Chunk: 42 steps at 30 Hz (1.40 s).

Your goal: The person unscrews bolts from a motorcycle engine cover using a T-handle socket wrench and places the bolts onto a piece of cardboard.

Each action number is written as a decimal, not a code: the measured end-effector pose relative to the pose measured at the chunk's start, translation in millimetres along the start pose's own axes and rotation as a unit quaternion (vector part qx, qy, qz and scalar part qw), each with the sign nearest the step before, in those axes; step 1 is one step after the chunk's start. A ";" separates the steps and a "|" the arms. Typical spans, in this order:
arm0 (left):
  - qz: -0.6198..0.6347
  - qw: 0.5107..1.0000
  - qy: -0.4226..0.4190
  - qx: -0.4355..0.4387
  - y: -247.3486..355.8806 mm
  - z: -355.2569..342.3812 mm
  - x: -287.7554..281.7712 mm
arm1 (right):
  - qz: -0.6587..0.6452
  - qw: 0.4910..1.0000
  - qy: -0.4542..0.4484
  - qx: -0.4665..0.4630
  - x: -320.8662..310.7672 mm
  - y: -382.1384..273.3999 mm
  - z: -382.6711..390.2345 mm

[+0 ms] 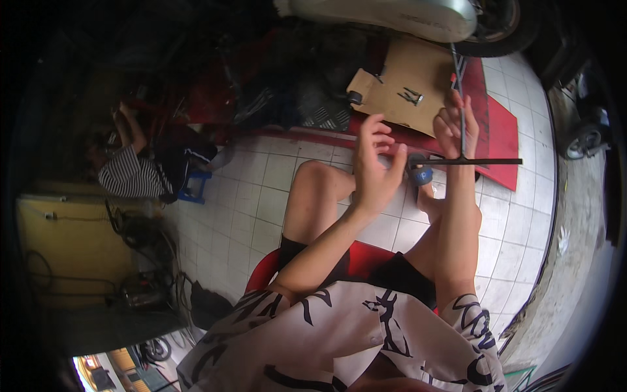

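Observation:
My right hand (457,125) is closed around the shaft of a dark T-handle wrench (490,161). The shaft points away from me, its far end reaching the lower edge of a motorcycle's silver cover (398,18); whether it sits on a fastener I cannot make out. The crossbar lies sideways, just nearer to me than the right hand. To the left of the bar, my left hand (379,166) is raised with its fingers apart, holding nothing. Beyond the hands, several bolts (411,97) lie on a cardboard sheet (398,72).
Under the cardboard is a red platform (499,124), with a motorcycle wheel (503,26) above it. A small black part (354,97) rests at the cardboard's left edge. At left, another person in a striped shirt (137,173) works near a blue stool (194,187). White tiles (261,196) cover the floor.

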State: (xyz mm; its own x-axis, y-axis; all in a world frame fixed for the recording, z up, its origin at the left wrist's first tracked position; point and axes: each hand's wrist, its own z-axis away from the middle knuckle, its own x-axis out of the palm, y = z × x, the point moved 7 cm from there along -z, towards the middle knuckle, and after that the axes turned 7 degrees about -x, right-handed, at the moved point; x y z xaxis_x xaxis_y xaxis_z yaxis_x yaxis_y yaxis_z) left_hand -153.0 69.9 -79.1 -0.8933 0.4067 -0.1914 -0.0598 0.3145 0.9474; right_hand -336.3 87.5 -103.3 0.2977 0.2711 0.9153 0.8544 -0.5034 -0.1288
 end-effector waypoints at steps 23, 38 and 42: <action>-0.175 0.947 -0.263 0.063 68.4 66.4 76.5 | 0.079 0.995 0.061 -0.004 -19.8 5.9 8.3; -0.253 0.943 -0.217 -0.005 47.3 76.0 67.0 | -0.011 0.999 -0.035 -0.028 -6.5 -24.1 15.0; -0.252 0.926 -0.281 0.019 53.6 79.1 85.3 | -0.036 0.999 -0.017 -0.029 -10.8 -23.5 13.1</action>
State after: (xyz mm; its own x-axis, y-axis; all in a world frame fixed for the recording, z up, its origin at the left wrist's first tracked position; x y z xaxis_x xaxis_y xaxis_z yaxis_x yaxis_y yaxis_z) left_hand -197.2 189.2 -65.0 -0.3821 0.5794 -0.7199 -0.3808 0.6110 0.6940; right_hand -354.0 107.1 -115.2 0.2517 0.3364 0.9075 0.8483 -0.5281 -0.0396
